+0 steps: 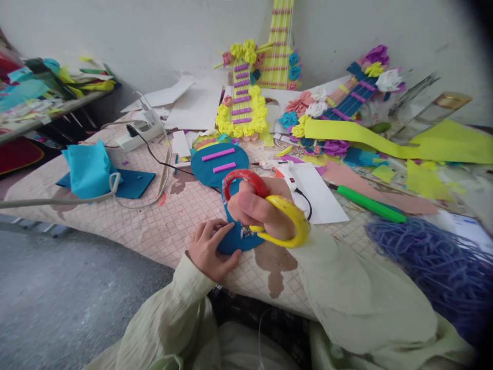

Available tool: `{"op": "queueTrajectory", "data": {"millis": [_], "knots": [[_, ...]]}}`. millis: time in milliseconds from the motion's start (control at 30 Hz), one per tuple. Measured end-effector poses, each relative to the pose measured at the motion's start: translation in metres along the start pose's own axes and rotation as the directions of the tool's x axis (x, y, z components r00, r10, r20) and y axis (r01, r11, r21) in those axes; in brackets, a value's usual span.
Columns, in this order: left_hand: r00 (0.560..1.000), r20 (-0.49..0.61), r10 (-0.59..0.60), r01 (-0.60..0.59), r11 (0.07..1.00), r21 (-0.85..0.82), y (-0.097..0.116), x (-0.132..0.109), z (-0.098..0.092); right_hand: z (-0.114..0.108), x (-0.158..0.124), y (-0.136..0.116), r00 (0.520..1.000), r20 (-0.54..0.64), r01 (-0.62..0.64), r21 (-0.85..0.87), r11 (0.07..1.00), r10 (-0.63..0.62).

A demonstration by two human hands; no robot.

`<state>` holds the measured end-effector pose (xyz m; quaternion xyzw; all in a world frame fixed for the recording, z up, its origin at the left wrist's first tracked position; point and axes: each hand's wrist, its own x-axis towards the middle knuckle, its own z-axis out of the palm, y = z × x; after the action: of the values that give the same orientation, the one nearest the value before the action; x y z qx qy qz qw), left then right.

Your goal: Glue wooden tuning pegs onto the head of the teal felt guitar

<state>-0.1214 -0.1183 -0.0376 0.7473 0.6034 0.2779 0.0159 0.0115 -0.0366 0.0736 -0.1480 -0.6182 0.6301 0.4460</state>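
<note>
My right hand [262, 205] is closed round scissors with a red and a yellow handle loop [301, 218]. Their metal part shows just above a blue guitar-shaped cutout [227, 245]; how far the blades reach is hidden. Resting on the near end of that cutout is my left hand [211, 249], its thumb spread away from slightly bent fingers. At the cutout's far, round end [204, 172] lie two purple strips [218, 154].
Paper-flower guitars [242, 103] stand behind. A white glue gun [291, 180] lies on white card, near a green-handled tool [370, 203]. Blue yarn [431, 267] is heaped at right. A power strip [140, 131], cables and blue crepe paper [88, 169] occupy the left.
</note>
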Motion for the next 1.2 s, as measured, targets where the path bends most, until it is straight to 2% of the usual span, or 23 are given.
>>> {"op": "queueTrajectory", "data": {"millis": [133, 267, 533, 667, 800, 967, 1067, 1200], "knots": [[0.999, -0.036, 0.01, -0.012, 0.999, -0.033, 0.0, 0.001, -0.001, -0.001, -0.001, 0.001, 0.999, 0.033, 0.013, 0.014, 1.0, -0.013], [0.997, -0.011, 0.074, -0.074, 0.995, -0.065, 0.0, 0.004, -0.002, -0.003, -0.002, 0.005, 0.998, 0.061, -0.008, -0.002, 1.0, 0.009], [0.995, -0.013, 0.096, -0.096, 0.994, -0.051, -0.002, 0.001, 0.001, 0.001, -0.003, 0.002, 1.0, 0.002, 0.016, -0.011, 1.0, -0.016], [0.996, -0.003, 0.088, -0.088, 0.995, -0.046, -0.002, 0.002, 0.0, -0.003, -0.003, 0.002, 0.997, 0.072, -0.015, -0.01, 1.0, 0.016], [0.996, -0.013, 0.087, -0.088, 0.996, -0.035, -0.001, 0.003, -0.001, -0.007, -0.005, -0.002, 0.984, 0.162, -0.049, -0.148, 0.988, 0.073], [0.995, -0.029, 0.094, -0.094, 0.995, -0.011, 0.0, 0.003, -0.001, -0.005, -0.008, -0.008, 0.987, 0.144, -0.033, -0.227, 0.973, 0.068], [0.995, -0.027, 0.095, -0.096, 0.995, -0.024, 0.0, 0.004, -0.001, -0.004, -0.005, -0.011, 0.998, 0.063, -0.009, -0.166, 0.986, 0.02], [0.997, 0.028, 0.074, -0.071, 0.994, -0.083, 0.0, 0.004, -0.003, -0.008, 0.003, -0.014, 0.981, -0.172, 0.07, -0.108, 0.992, -0.088]]}}
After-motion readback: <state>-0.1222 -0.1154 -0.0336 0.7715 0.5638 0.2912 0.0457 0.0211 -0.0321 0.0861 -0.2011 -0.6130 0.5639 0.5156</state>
